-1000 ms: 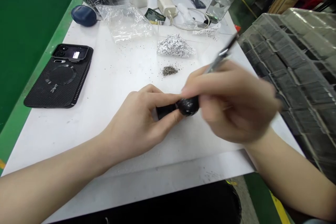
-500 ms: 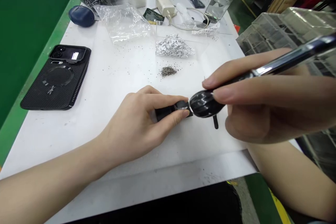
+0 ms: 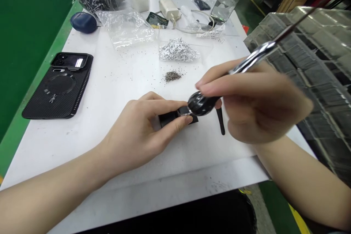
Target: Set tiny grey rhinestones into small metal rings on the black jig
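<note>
"Along the left edge of the counter (image 3: 123,84), what took up room?"

"A black phone (image 3: 59,86), close to that edge. White surface ran from it to the left hand (image 3: 146,124), whose forearm slanted in from the lower left."

"How was that hand posed?"

"Thumb and forefinger pinched a small black part (image 3: 167,117) mid-counter, well back from the front edge."

"And further right?"

"The right hand (image 3: 260,102), partly blurred, gripped a tool (image 3: 253,56) slanting up and rightward. Its ribbed black knob (image 3: 201,104) was at the part's right end; whether they touched, I couldn't tell. A slim black strip (image 3: 221,121) showed just below those fingers."

"Room beyond?"

"Tighter: clear plastic boxes (image 3: 309,55) lined the right edge."
</note>
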Tool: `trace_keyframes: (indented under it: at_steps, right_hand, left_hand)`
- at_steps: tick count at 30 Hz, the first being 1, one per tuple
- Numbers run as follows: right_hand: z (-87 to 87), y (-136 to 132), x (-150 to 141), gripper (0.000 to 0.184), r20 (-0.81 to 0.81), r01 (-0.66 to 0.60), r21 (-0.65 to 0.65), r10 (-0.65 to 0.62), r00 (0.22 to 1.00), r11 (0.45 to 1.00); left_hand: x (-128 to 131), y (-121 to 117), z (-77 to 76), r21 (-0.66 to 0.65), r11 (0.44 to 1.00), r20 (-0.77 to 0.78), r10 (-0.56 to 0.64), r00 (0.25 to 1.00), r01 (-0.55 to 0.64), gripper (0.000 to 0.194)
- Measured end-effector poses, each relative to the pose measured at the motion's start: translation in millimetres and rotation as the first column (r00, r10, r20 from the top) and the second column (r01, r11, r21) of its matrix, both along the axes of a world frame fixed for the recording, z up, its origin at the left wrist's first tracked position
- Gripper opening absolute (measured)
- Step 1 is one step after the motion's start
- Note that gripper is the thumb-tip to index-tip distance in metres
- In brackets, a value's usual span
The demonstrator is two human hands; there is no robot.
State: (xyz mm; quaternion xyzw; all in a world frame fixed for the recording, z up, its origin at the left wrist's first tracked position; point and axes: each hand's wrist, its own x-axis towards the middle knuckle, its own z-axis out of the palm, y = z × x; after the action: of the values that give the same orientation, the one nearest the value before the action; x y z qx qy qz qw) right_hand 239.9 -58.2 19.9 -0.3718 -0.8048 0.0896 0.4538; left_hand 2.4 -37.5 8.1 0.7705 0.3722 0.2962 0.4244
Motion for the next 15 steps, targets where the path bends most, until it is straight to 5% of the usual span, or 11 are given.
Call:
trace_keyframes:
  at_steps: [5,8,15]
  right_hand:
    - [11.4,-5,8,0.036,-0.102,-0.030,-0.146,0.015,0.995,0.989]
    - [13.3,0,19,0.032,-0.021,-0.058,-0.280,0.054,0.998,0.958]
    - [3.5,21,36,0.022,0.196,-0.168,-0.578,0.335,0.921,0.799]
  left_hand:
    - [0,-2,-3.3,-0.017,0.997,0.038,0.082,0.996,-0.081,0.028]
    - [0,-3,-4.3,-0.011,0.993,0.095,0.121,0.988,-0.121,0.022]
    - [-4,-6,1.8,0.103,0.977,0.042,0.183,0.982,-0.186,0.008]
